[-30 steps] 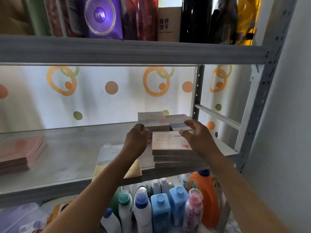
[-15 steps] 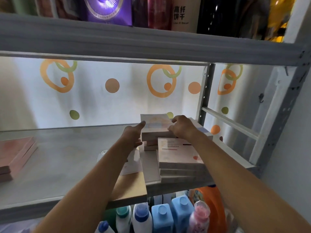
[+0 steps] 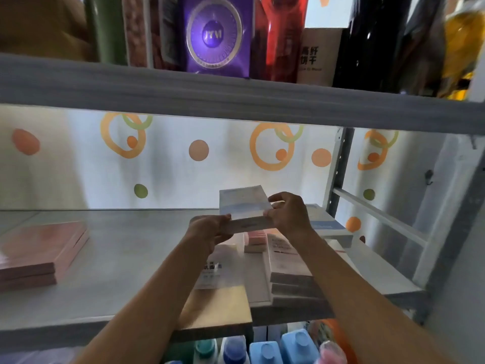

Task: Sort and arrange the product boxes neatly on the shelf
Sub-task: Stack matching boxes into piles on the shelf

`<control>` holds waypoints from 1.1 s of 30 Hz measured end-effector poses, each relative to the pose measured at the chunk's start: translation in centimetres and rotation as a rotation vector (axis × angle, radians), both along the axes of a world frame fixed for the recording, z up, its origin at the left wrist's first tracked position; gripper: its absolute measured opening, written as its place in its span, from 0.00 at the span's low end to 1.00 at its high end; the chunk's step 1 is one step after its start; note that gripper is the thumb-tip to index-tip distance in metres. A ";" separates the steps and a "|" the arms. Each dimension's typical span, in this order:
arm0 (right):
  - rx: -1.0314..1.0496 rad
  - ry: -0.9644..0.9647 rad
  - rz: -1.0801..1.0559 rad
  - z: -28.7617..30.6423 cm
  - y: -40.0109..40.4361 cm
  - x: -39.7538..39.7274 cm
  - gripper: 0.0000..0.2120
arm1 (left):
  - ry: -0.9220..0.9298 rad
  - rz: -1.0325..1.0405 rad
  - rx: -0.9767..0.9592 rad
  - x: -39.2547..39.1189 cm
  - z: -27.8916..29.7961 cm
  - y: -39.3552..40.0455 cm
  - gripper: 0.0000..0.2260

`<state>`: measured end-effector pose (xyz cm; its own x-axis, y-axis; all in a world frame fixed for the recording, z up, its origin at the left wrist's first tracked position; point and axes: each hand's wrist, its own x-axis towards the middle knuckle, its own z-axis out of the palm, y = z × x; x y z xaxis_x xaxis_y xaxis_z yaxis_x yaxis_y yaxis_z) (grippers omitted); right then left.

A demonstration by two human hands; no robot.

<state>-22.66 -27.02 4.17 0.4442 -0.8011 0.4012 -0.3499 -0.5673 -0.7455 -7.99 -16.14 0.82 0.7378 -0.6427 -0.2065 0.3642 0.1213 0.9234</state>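
Observation:
A flat pale box (image 3: 242, 206) with a blue-grey band is held up above the middle shelf (image 3: 126, 264). My left hand (image 3: 207, 229) grips its left front corner and my right hand (image 3: 287, 215) pinches its right edge. Below and to the right lies a stack of similar flat boxes (image 3: 291, 274), with a white-and-blue box (image 3: 325, 224) behind my right hand. A small pink box (image 3: 256, 240) lies under the lifted one. A white box with dark print (image 3: 212, 271) lies flat on a tan box (image 3: 220, 306) at the shelf's front edge.
Two pink flat boxes (image 3: 39, 250) are stacked at the shelf's left. The upper shelf (image 3: 236, 98) carries a purple box (image 3: 216, 35), red and dark bottles and a beige carton. Detergent bottles (image 3: 265, 350) stand below. A metal upright (image 3: 337, 172) and a wall close the right side.
Both hands have taken hold of the top pale box at the back and lifted it off its pile, toward me. The view has tilted upward.

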 end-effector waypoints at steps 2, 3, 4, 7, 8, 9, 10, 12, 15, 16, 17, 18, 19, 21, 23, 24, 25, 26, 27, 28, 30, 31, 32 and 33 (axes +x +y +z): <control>-0.011 -0.060 0.024 0.4 1.2 0.1 0.16 | -0.007 0.012 -0.055 -0.2 0.5 1.4 0.12; -0.007 -0.097 0.039 0.6 1.9 0.1 0.16 | -0.008 0.003 -0.084 -0.2 0.9 2.3 0.11; -0.001 -0.133 0.054 0.7 2.6 -0.1 0.16 | -0.007 -0.012 -0.111 -0.3 1.1 3.3 0.10; -0.003 -0.221 0.104 0.6 5.2 -0.5 0.16 | -0.069 -0.051 -0.184 -0.3 1.3 6.7 0.15; 0.002 -0.248 0.119 0.5 6.1 -0.5 0.15 | -0.112 -0.053 -0.208 -0.3 1.2 7.9 0.17; 0.009 -0.270 0.128 0.2 7.0 -0.5 0.15 | -0.154 -0.054 -0.230 -0.2 1.1 9.1 0.19; 0.012 -0.289 0.136 0.0 7.8 -0.6 0.14 | -0.185 -0.057 -0.253 -0.1 1.0 10.1 0.21; 0.005 -0.319 0.146 -0.3 9.3 -0.7 0.12 | -0.235 -0.068 -0.274 -0.3 0.9 11.8 0.23; 0.014 -0.353 0.163 -0.7 11.4 -0.9 0.12 | -0.306 -0.052 -0.261 -1.2 0.5 13.8 0.24; 0.028 -0.365 0.171 -0.8 12.0 -1.0 0.12 | -0.321 -0.040 -0.261 -1.5 0.3 14.4 0.24; 0.042 -0.376 0.177 -1.0 12.5 -1.2 0.12 | -0.334 -0.030 -0.263 -1.7 0.1 15.0 0.24; 0.053 -0.386 0.184 -1.2 13.1 -1.3 0.12 | -0.349 -0.021 -0.267 -1.9 -0.1 15.6 0.25; 0.058 -0.399 0.189 -1.3 13.5 -1.5 0.12 | -0.373 -0.014 -0.264 -2.0 -0.2 16.1 0.26; 0.060 -0.423 0.196 -1.7 14.3 -1.7 0.11 | -0.435 -0.004 -0.253 -2.4 -0.1 17.1 0.26; 0.075 -0.454 0.198 -1.8 14.8 -1.9 0.10 | -0.512 0.014 -0.221 -2.9 0.1 17.7 0.24; 0.093 -0.471 0.195 -1.8 15.0 -2.0 0.10 | -0.556 0.031 -0.201 -3.2 0.3 18.0 0.21; 0.127 -0.487 0.190 -1.7 15.1 -2.1 0.11 | -0.595 0.051 -0.186 -3.4 0.6 18.3 0.18; 0.174 -0.501 0.191 -1.7 15.1 -2.1 0.13 | -0.618 0.067 -0.187 -3.4 0.9 18.6 0.16; 0.226 -0.510 0.204 -1.5 15.0 -2.3 0.15 | -0.623 0.081 -0.208 -3.4 1.2 18.9 0.14; 0.270 -0.511 0.226 -1.4 14.8 -2.4 0.18 | -0.618 0.094 -0.241 -3.4 1.6 19.3 0.12; 0.310 -0.482 0.278 -0.8 14.7 -2.9 0.25 | -0.644 0.132 -0.289 -3.4 2.5 19.9 0.08; 0.322 -0.460 0.292 -0.6 14.7 -3.2 0.29 | -0.676 0.148 -0.286 -3.3 2.9 20.2 0.07; 0.330 -0.433 0.290 -0.5 14.8 -3.4 0.32 | -0.703 0.151 -0.280 -3.3 3.4 20.3 0.06; 0.327 -0.399 0.265 -0.6 14.7 -3.6 0.36 | -0.726 0.147 -0.272 -3.4 3.8 20.5 0.05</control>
